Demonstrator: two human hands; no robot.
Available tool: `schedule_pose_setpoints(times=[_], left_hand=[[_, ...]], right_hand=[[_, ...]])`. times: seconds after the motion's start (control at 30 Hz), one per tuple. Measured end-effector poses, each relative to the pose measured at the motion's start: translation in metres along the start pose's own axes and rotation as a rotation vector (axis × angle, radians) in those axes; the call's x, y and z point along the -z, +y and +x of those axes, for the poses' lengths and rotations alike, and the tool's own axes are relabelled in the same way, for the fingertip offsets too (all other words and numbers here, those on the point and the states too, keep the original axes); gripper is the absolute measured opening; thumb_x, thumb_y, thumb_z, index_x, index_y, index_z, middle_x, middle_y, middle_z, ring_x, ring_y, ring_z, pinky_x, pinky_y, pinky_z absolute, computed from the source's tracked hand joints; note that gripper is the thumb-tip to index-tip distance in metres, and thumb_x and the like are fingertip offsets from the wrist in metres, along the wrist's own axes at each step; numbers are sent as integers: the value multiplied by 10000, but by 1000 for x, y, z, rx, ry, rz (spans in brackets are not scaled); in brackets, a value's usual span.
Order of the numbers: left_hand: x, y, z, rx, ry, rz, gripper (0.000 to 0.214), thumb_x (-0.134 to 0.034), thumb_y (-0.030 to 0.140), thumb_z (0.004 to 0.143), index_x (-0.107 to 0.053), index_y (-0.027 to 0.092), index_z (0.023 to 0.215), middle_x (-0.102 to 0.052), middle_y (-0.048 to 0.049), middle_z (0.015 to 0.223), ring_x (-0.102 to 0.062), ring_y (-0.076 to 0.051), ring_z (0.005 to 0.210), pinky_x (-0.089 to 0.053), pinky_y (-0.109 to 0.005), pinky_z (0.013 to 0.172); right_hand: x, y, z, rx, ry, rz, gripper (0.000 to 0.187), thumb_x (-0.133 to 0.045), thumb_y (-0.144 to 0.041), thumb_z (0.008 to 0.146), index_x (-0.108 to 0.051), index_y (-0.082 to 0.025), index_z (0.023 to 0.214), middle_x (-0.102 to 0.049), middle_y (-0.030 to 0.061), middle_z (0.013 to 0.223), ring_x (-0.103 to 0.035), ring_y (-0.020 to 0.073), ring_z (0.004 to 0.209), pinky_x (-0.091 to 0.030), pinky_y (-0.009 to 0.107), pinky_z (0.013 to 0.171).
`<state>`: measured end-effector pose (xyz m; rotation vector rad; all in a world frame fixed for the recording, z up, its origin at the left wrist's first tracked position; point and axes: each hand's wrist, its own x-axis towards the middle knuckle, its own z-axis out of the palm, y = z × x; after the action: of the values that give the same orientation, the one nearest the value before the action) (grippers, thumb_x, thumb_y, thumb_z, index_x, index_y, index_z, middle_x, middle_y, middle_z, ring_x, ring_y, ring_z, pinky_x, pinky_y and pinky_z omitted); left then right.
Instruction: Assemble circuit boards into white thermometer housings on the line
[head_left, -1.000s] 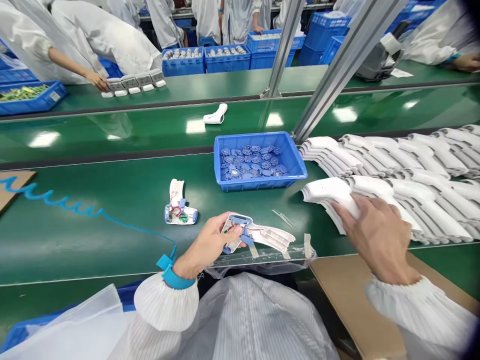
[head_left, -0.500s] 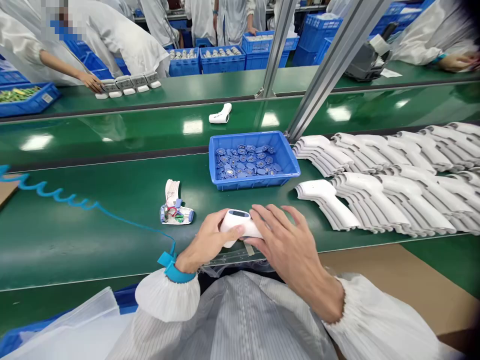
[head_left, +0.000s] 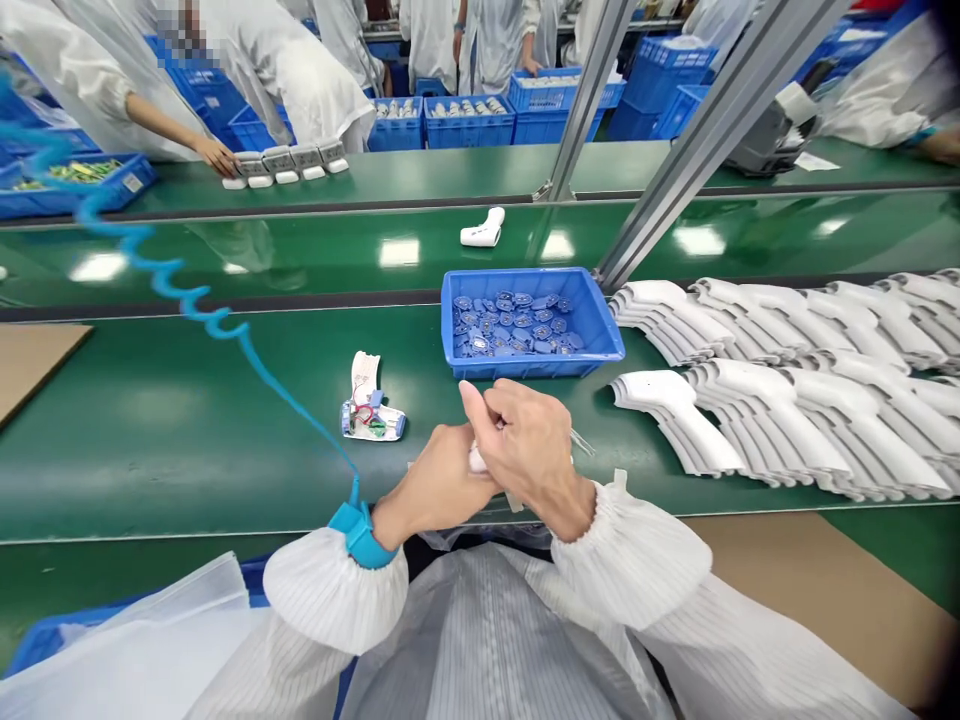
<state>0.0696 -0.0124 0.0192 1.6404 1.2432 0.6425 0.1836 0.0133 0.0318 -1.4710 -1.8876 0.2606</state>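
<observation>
Slippage was the chief risk for the small white plastic piece [head_left: 478, 458] clenched between the left hand [head_left: 439, 470] and the right hand [head_left: 529, 440]. Fingers wrapped it so closely that only a sliver showed, above the green conveyor belt [head_left: 150, 450] and just below the blue tray. Both hands looked closed on it, with the right thumb lifted clear, but the exact hold was hidden. A fumble could have dropped it onto the belt or knocked it against the nearby open white plastic housing [head_left: 373, 420], whose thin red wires and green circuit board lay exposed and could have been snagged. The coiled blue grounding cord [head_left: 247, 345], running from the blue wrist strap [head_left: 361, 533] on the left wrist, lay across the belt and could have dragged over that housing if the left arm swung wide. A careless right elbow could also have disturbed the neat rows of gun-shaped white plastic housings [head_left: 780, 405] on the right.

Straight ahead, the shallow blue plastic tray [head_left: 532, 273] held a loose heap of small round blue-and-silver parts [head_left: 517, 325]. Farther off, blue plastic crates [head_left: 469, 135] carried rows of pale parts, and another blue tray [head_left: 135, 172] held green pieces.
</observation>
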Motion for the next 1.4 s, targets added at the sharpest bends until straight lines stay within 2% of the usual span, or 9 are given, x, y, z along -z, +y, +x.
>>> schedule_pose_setpoints(times=[0.13, 0.27, 0.43, 0.7, 0.83, 1.03, 1.13, 1.23, 1.4], left_hand=[[-6, -8, -4, -15, 98, 253, 109, -593, 207, 779, -639, 171, 871, -672, -79, 699, -594, -228, 595, -343, -327, 566], [-1, -15, -12, 19, 60, 16, 266, -665, 381, 838, -609, 190, 1015, -716, -59, 862, -633, -215, 690, -394, -299, 585], [-7, -18, -18, 61, 180, 39, 279, -646, 404, 852, -449, 224, 770, -588, -5, 619, -493, -151, 507, -292, -281, 501], [-15, -21, -20, 31, 277, 156, 258, -636, 386, 848, -439, 236, 775, -557, -9, 571, -466, -157, 470, -260, -297, 528], [6, -11, -19, 32, 132, 135, 246, -635, 415, 873, -516, 211, 804, -621, -14, 667, -513, -158, 538, -281, -281, 537], [43, -2, -13, 86, 81, 342, 166, -678, 307, 860, -577, 203, 941, -653, 1, 803, -588, -192, 707, -382, -297, 612], [33, 0, -5, -36, 108, 565, 404, -739, 207, 809, -560, 184, 1171, -681, -63, 1093, -626, -252, 974, -449, -362, 800], [11, 9, 8, -213, -4, 817, 321, -746, 225, 822, -615, 148, 1105, -691, -95, 1050, -616, -297, 1001, -448, -425, 843], [5, 14, 15, -155, -11, 747, 155, -670, 277, 883, -649, 145, 961, -697, -97, 959, -628, -284, 918, -438, -403, 781]], right_hand=[[-8, 1, 0, 81, 68, -31, 522, -476, -287, 963, -305, -188, 480, -368, -34, 487, -282, 87, 482, -207, 295, 516], [-2, 2, -1, -52, 160, 17, 536, -478, -328, 970, -340, -192, 471, -399, -31, 467, -312, 80, 465, -222, 287, 516], [2, 8, -1, -122, 74, -3, 552, -436, -428, 997, -564, -186, 518, -576, 7, 510, -485, 106, 494, -288, 280, 551], [-10, 9, 1, -131, 31, -58, 597, -370, -395, 1016, -618, -185, 515, -639, 41, 537, -571, 126, 508, -311, 279, 568], [2, 6, 4, 1, -112, -47, 581, -389, -408, 1019, -594, -183, 524, -627, 22, 544, -560, 118, 536, -306, 275, 572], [11, 42, 81, 2, -368, -29, 317, -476, -307, 1011, -763, -185, 952, -770, 26, 945, -672, 146, 804, -439, 247, 773], [-9, 69, 124, 8, -482, -71, 188, -725, -175, 830, -767, -146, 1011, -779, 60, 952, -691, 176, 824, -472, 257, 791], [-34, 85, 146, 20, -614, -70, 227, -850, -165, 685, -780, -123, 897, -769, 51, 776, -698, 176, 724, -496, 234, 678], [-31, 86, 145, 87, -585, -51, 157, -755, -186, 806, -792, -141, 951, -778, 54, 843, -706, 185, 796, -508, 255, 756]])
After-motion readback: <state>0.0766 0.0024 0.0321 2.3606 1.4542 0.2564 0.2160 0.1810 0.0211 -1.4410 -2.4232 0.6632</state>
